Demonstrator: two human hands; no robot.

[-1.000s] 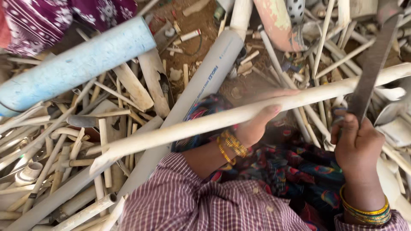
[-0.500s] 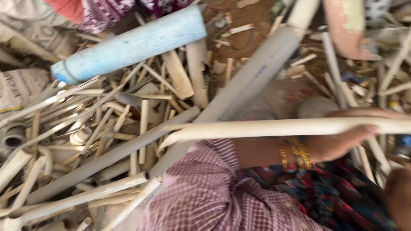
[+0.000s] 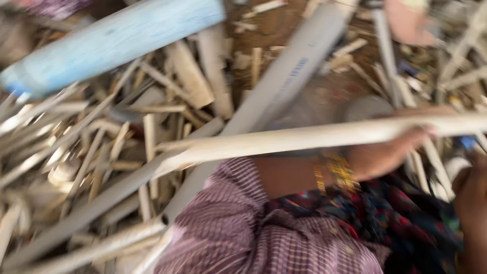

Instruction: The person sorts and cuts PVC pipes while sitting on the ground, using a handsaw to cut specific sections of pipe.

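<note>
- Head view, blurred: the left hand (image 3: 390, 152) has its fingers wrapped around a long pale strip (image 3: 304, 138), above a heap of offcuts.
- The strip's long axis runs nearly level across the picture, its split end pointing left and slightly down, the other end passing out at the right edge.
- The right hand (image 3: 472, 203) shows only at the right edge; I cannot tell how its fingers stand.
- A grey pipe (image 3: 284, 86) lies diagonally under the strip; a light-blue pipe (image 3: 116, 43) lies at upper left.
- No containers show.

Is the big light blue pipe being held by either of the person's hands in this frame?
No. The light blue pipe lies in the scrap pile at the upper left, while the left hand grips a long pale stick.
</note>
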